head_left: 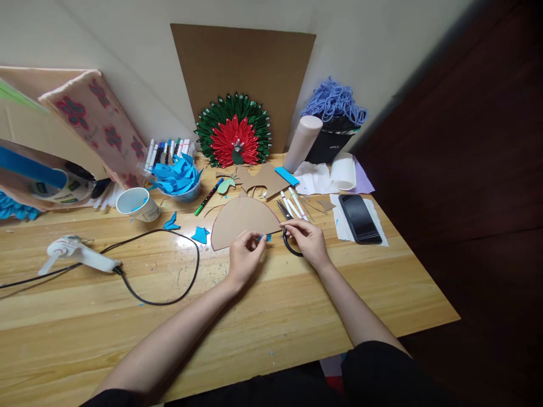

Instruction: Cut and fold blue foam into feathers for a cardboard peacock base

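A half-round piece of brown cardboard point(244, 217) with a dark reddish line along its curved edge lies in front of me. My left hand point(246, 257) is closed in a pinch at its straight lower edge, with a small bright blue piece point(268, 238) at the fingertips. My right hand point(309, 240) pinches the cardboard's right corner between thumb and fingers. Partly under that hand are scissors point(292, 246) with black handles. Two loose blue scraps point(200, 234) lie left of the cardboard.
A glue gun point(85, 254) with a looping black cord lies left. Behind it stand a paper cup point(139, 204) and a bowl of blue pieces point(178, 178). A green-and-red peacock fan point(235, 133) leans on a cardboard sheet point(241, 62). Markers point(297, 203) and a phone point(360, 219) lie right.
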Demonstrator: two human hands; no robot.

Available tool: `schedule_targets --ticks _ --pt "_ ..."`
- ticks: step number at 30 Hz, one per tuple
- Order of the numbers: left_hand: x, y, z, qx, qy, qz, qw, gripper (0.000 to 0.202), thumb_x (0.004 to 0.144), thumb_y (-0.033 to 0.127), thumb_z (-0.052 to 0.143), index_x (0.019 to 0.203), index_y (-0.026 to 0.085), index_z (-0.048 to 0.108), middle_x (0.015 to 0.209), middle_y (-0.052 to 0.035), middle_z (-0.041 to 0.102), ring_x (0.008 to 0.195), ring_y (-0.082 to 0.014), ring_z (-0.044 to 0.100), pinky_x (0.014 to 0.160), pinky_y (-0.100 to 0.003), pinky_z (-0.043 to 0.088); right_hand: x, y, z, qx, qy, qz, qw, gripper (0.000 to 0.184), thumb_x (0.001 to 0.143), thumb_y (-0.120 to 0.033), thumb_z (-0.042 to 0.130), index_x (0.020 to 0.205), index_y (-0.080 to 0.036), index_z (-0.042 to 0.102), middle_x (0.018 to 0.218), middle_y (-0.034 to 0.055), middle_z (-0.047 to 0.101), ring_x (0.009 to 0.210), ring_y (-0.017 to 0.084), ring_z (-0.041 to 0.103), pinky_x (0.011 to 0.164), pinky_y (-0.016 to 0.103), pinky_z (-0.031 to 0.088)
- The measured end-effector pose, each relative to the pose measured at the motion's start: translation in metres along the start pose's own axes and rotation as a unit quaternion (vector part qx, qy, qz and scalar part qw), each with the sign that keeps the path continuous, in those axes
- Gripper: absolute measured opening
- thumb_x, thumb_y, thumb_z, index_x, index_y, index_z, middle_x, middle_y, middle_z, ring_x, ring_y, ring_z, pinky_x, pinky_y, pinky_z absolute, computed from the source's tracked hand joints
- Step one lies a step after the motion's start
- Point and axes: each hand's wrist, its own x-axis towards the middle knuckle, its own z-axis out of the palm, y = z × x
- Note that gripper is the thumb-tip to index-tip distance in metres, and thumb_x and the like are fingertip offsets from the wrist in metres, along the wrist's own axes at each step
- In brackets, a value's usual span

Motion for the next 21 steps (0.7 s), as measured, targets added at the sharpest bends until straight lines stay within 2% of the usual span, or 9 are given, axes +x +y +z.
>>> schedule_targets --ticks 4,7,11,21 --pt "0.0003 -0.0007 0.0001 -0.001 -0.001 -0.004 1.0 0.022 0.079 0.035 0.058 0.077 0.014 0.064 0.059 0.0025 0.045 0.056 -0.0099 0.042 0.055 -0.022 0.033 -0.0007 -0.0002 0.0006 0.008 -0.018 0.008 1.0 0.015 0.076 -0.029 0.065 0.087 -0.02 0.071 0.087 0.0057 0.071 0.075 0.017 0.065 0.07 0.029 0.053" --pt "0.0001 -0.0012 0.0005 -0.005 -0.012 -0.002 1.0 0.022 0.079 0.035 0.058 0.078 0.014 0.064 0.06 0.0024 0.045 0.056 -0.0095 0.042 0.055 -0.022 0.033 -0.0029 -0.0028 0.0015 -0.028 -0.065 -0.037 0.997 0.015 0.075 -0.028 0.067 0.087 -0.02 0.071 0.088 0.0059 0.07 0.082 0.019 0.065 0.075 0.031 0.051" --pt "-0.0003 -0.001 0.001 -0.014 -0.039 0.005 0.999 0.022 0.08 0.035 0.057 0.08 0.014 0.064 0.063 0.0011 0.049 0.056 -0.0094 0.042 0.054 -0.021 0.034 -0.0059 -0.0087 0.005 -0.074 -0.117 -0.104 0.985 0.01 0.08 -0.025 0.061 0.084 -0.021 0.07 0.086 0.0053 0.068 0.082 0.018 0.063 0.077 0.032 0.049" --pt "-0.0005 -0.0028 0.0011 -0.013 -0.087 -0.014 0.996 0.026 0.081 0.039 0.055 0.083 0.014 0.063 0.065 -0.0002 0.055 0.058 -0.0105 0.045 0.055 -0.021 0.035 -0.0085 -0.0048 0.0081 -0.146 -0.112 -0.154 0.971 0.004 0.081 -0.02 0.057 0.079 -0.02 0.06 0.077 0.0032 0.062 0.072 0.016 0.058 0.068 0.029 0.047"
